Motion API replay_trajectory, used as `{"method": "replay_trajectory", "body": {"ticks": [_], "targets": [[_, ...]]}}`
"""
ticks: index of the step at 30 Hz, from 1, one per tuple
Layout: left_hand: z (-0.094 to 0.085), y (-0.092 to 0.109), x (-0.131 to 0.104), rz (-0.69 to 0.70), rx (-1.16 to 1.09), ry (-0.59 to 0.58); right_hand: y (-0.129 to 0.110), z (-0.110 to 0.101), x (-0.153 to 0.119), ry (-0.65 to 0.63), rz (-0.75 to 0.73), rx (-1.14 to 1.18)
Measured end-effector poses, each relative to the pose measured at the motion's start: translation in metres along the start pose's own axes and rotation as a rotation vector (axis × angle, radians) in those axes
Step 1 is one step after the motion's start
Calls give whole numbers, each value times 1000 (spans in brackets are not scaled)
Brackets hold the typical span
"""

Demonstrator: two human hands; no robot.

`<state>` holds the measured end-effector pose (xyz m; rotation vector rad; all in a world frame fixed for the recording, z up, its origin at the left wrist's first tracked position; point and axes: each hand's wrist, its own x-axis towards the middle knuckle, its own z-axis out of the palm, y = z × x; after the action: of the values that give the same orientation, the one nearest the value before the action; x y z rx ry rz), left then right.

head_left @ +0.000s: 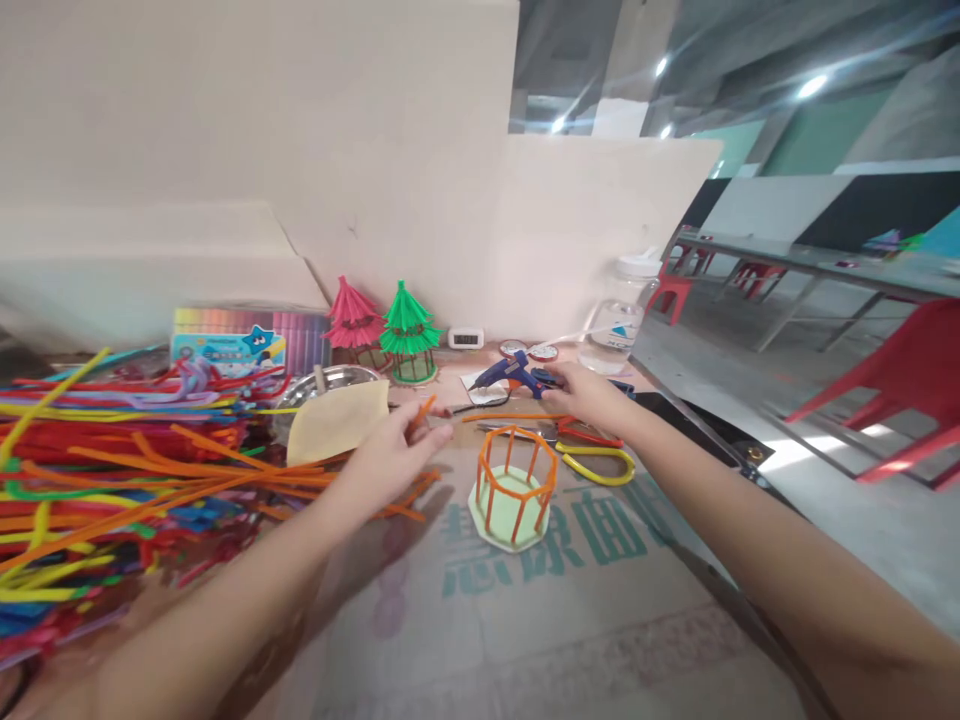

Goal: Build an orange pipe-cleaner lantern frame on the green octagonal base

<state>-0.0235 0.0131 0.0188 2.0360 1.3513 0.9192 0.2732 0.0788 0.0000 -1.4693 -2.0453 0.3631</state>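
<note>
While the left hand (391, 450) is pinching a short orange piece (424, 408), the right hand (583, 391), well apart, is reaching the handle end of the blue glue gun (499, 373); the view is not showing whether that hand is gripping it. Nearer the camera, an orange frame (523, 495) is standing upright on its pale green base (504, 528) on the tabletop (465, 640), just beside the yellow-handled scissors (600, 481)

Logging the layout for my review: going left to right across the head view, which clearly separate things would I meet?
Marker pack → left hand → orange frame → clear bottle → large red chair.
</note>
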Motion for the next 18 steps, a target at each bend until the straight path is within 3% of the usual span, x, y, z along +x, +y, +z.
{"method": "replay_trajectory", "body": {"ticks": [4,11,15,18], "targets": [[24,-21,-19,-58,-168,-60,18,25,17,6,23,-1],[42,-27,-31,22,-99,-169,34,55,46,-44,57,22],[49,-30,-27,91,-87,-211,33,61,54,-3,152,14],[48,-34,-26,148,-60,-190,22,52,49,64,197,20]]}}
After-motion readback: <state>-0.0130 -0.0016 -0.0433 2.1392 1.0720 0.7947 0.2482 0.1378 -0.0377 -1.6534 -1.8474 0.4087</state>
